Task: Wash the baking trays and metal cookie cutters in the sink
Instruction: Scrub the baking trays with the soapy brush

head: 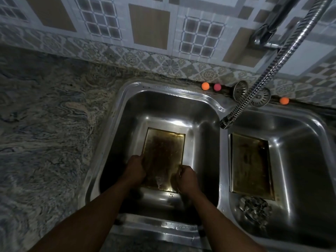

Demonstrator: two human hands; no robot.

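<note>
Two grips | left hand [135, 170], right hand [187, 180] clasp tray [163, 151] edges | long axis toward wall [149, 26]

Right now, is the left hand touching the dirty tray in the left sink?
Touching. The head view shows the left hand on the left edge of the tray in the left basin, its fingers curled round the rim.

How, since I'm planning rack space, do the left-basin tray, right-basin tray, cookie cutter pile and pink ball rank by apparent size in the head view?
1. The left-basin tray and right-basin tray look alike; unranked.
2. The cookie cutter pile.
3. The pink ball.
</note>
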